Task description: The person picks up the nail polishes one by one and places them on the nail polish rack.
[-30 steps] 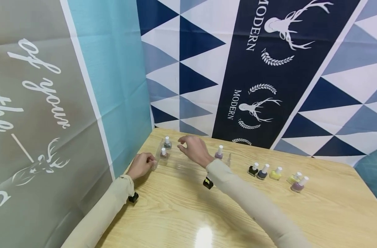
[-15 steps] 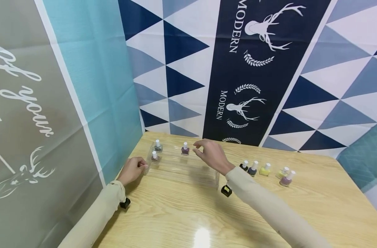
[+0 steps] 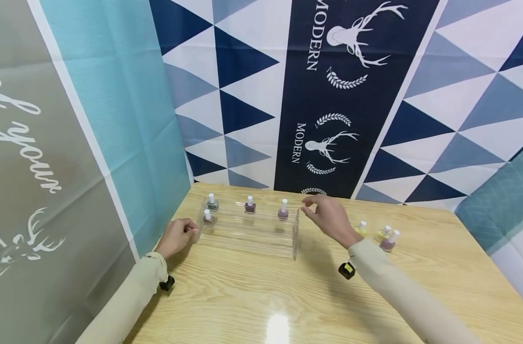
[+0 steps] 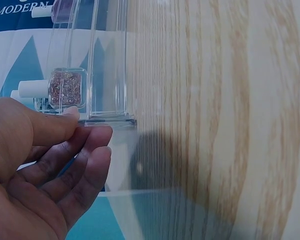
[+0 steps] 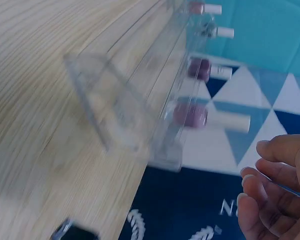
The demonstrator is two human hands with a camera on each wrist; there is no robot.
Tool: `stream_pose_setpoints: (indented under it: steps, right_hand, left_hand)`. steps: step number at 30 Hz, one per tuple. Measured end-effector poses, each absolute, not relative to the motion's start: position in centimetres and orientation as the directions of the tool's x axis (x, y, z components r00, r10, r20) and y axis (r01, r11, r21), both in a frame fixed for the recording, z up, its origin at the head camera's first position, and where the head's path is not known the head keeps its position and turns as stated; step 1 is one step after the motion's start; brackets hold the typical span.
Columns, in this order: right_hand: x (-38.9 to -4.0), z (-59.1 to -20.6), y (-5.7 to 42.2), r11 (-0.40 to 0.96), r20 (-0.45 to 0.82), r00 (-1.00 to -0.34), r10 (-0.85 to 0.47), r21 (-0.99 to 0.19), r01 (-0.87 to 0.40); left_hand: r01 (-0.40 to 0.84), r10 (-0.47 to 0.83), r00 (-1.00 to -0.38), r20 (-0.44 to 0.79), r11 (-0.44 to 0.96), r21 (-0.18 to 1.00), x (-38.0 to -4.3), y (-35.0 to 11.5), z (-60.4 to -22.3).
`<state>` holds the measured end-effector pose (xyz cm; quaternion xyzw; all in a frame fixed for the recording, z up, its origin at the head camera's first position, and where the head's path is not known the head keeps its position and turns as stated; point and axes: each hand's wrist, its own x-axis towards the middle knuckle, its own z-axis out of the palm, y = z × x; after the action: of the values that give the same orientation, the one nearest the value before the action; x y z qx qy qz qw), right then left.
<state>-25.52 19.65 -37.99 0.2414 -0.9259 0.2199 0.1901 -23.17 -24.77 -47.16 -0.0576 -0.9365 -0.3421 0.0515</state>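
- The clear stepped rack (image 3: 248, 246) stands on the table (image 3: 227, 296), its long side towards the person, which seems meant to keep each bottle in easy reach.
- At its left end the left hand (image 3: 177, 236) has thumb and fingers pinching the end edge, I'd judge to keep so light a rack from sliding.
- On the back tier, upright, are a grey bottle (image 3: 212, 205), a plum bottle (image 3: 250, 208) and a mauve bottle (image 3: 283, 214); the glittery bottle (image 4: 66, 89) is one step lower, at the left (the spacing looks deliberate from here).
- The right hand (image 3: 328, 217) hangs just beyond the right end, apart from the rack, fingers loosely bent, thumb away from the forefinger, nothing in them.
- Its forearm slants in from the lower right, past two yellow bottles (image 3: 361, 230) and a purple bottle (image 3: 387, 244) on the table.
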Motion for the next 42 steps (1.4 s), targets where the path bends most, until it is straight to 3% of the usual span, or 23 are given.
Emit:
stream_pose_setpoints:
  steps: [16, 42]
  right_hand:
    - [-23.9, -38.4, 29.8, 0.882, 0.398, -0.888, -0.229, -0.303, -0.362]
    - [-20.8, -41.1, 41.1, 0.940, 0.364, -0.930, -0.057, -0.294, -0.173]
  left_hand:
    - [0.157, 0.068, -0.984, 0.166, 0.777, 0.610, -23.2, -24.8, -47.2]
    - [0.165, 0.070, -0.982, 0.174, 0.766, 0.621, -23.3, -25.0, -47.7]
